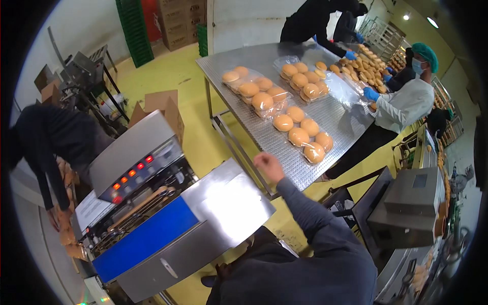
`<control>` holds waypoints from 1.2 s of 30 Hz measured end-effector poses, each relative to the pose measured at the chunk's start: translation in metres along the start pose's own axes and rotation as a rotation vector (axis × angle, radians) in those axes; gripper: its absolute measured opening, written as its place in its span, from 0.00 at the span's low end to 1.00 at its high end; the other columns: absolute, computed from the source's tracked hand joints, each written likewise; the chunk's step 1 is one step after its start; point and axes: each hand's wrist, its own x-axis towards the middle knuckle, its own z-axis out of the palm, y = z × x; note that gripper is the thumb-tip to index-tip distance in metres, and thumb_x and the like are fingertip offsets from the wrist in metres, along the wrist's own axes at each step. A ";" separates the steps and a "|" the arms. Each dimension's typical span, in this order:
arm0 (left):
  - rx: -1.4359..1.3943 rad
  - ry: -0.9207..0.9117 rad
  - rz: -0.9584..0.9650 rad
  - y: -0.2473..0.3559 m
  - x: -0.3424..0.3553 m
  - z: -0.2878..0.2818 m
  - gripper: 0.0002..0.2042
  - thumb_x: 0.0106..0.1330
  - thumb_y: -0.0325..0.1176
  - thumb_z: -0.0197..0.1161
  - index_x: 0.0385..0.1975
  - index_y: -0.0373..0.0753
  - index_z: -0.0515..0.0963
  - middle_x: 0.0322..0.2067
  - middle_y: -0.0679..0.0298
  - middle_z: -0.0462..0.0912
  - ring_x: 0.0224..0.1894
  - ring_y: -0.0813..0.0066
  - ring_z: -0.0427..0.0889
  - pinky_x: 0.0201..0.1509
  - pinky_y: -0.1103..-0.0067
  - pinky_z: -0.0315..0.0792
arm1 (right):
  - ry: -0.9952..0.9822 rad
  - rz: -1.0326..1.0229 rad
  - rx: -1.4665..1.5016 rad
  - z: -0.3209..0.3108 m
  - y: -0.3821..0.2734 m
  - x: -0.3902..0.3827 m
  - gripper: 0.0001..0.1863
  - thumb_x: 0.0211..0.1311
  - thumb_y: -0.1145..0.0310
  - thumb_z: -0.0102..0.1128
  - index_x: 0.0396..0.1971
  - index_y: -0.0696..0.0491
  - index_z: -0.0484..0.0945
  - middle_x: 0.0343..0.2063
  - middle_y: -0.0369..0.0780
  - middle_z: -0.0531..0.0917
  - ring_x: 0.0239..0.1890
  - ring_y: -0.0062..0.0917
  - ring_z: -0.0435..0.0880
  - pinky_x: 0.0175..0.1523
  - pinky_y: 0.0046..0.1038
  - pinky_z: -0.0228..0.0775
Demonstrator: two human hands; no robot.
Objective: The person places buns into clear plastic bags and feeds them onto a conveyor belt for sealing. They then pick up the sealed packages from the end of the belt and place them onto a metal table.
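Hovering by the table (351, 127) near bagged buns (298, 136), the right hand (271, 166) curls its fingers (261, 159); whether they're pinching, I can't tell.

Right hand (270, 166) blurred, co-worker in black (310, 23) beyond its fingers (261, 160) cropped by top edge, stacked cartons (179, 23) farther left likewise

Wearer's kit: long-sleeved top (300, 277), dark grey with a bluish cast, matte cloth, plain over the visible torso. Right sleeve (315, 213) same fabric and shade, roomy at the shoulder, narrower down the forearm, creased around the elbow, ends at the wrist. Right hand (270, 167) bare, finger detail soft from blur. Beside the top, darker near-black clothing (262, 240) shows in part, cut and seams too dark to read
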 end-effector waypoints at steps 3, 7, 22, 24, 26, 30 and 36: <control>0.012 0.029 -0.024 0.044 0.020 0.027 0.14 0.62 0.34 0.59 0.43 0.33 0.75 0.38 0.58 0.80 0.41 0.72 0.78 0.47 0.76 0.70 | 0.248 0.016 -0.009 -0.096 0.047 0.083 0.05 0.59 0.76 0.56 0.35 0.58 0.77 0.28 0.37 0.82 0.33 0.20 0.80 0.42 0.22 0.72; 0.004 0.097 -0.062 0.091 0.035 0.036 0.14 0.63 0.35 0.58 0.44 0.33 0.75 0.39 0.57 0.79 0.42 0.72 0.77 0.48 0.75 0.70 | 0.454 0.012 -0.234 -0.188 0.098 0.166 0.12 0.55 0.68 0.63 0.37 0.57 0.77 0.35 0.42 0.82 0.37 0.27 0.80 0.44 0.27 0.72; 0.293 -0.235 -0.058 0.237 0.016 0.020 0.16 0.66 0.37 0.55 0.47 0.33 0.73 0.43 0.56 0.78 0.47 0.71 0.75 0.54 0.75 0.68 | -0.026 0.176 -0.403 -0.172 0.066 0.141 0.31 0.42 0.57 0.70 0.51 0.48 0.75 0.50 0.44 0.76 0.51 0.37 0.75 0.54 0.34 0.69; -0.113 -0.411 0.268 0.326 0.054 0.014 0.15 0.67 0.36 0.56 0.48 0.32 0.73 0.44 0.59 0.78 0.49 0.71 0.76 0.54 0.76 0.68 | -0.057 0.123 -0.427 -0.166 0.063 0.111 0.32 0.41 0.59 0.71 0.52 0.49 0.74 0.49 0.44 0.77 0.51 0.37 0.75 0.54 0.34 0.69; -0.336 -0.250 0.371 0.362 0.094 0.035 0.19 0.67 0.38 0.56 0.53 0.34 0.68 0.46 0.58 0.78 0.53 0.73 0.74 0.54 0.78 0.69 | -0.097 0.080 -0.463 -0.153 0.053 0.094 0.33 0.42 0.60 0.71 0.52 0.51 0.73 0.48 0.44 0.77 0.51 0.36 0.75 0.53 0.32 0.69; -0.819 -0.222 0.111 0.398 0.181 0.085 0.16 0.65 0.35 0.59 0.48 0.35 0.69 0.45 0.54 0.77 0.46 0.67 0.80 0.53 0.73 0.73 | -0.044 0.322 -0.033 -0.138 0.058 0.112 0.25 0.52 0.64 0.67 0.49 0.59 0.74 0.42 0.42 0.79 0.47 0.24 0.75 0.48 0.25 0.70; -0.870 -0.037 0.110 0.409 0.212 0.119 0.09 0.68 0.33 0.54 0.39 0.33 0.69 0.42 0.51 0.79 0.43 0.65 0.81 0.50 0.72 0.75 | -0.247 0.473 -0.160 -0.125 0.091 0.180 0.10 0.56 0.66 0.64 0.29 0.58 0.80 0.24 0.35 0.80 0.27 0.17 0.74 0.35 0.21 0.67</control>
